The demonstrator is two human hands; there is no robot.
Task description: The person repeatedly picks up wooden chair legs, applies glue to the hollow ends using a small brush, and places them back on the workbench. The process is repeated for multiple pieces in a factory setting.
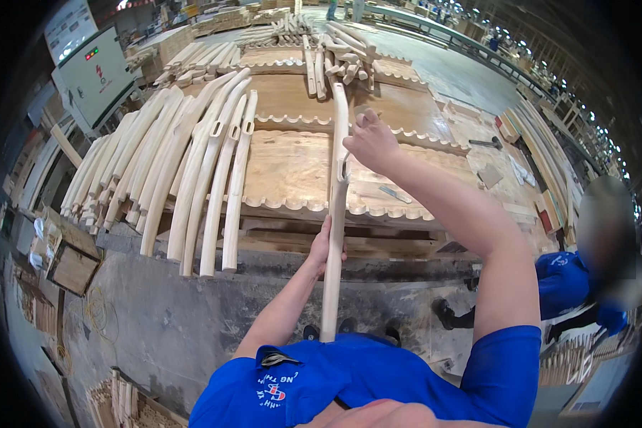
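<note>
A long, pale, slightly curved wooden leg [334, 214] stands lengthwise in front of me. Its lower end reaches my shirt and its far end lies over the bench. Around its lower half wraps my left hand [325, 247], closed on the wood. Beside the upper half, just right of a slot cut in the leg, my right hand [372, 144] is closed in a fist. Whatever those fingers pinch, if anything, is hidden. On the left, a row of similar wooden legs [192, 178] rests on the bench, several with oblong slots.
The bench carries scalloped wooden rails [292, 123] and plywood panels [292, 167]. More wooden pieces [346, 57] are piled at its far side. A hammer [486, 143] and a white cloth [522, 171] lie to the right. A co-worker [567, 285] in blue is at the right edge.
</note>
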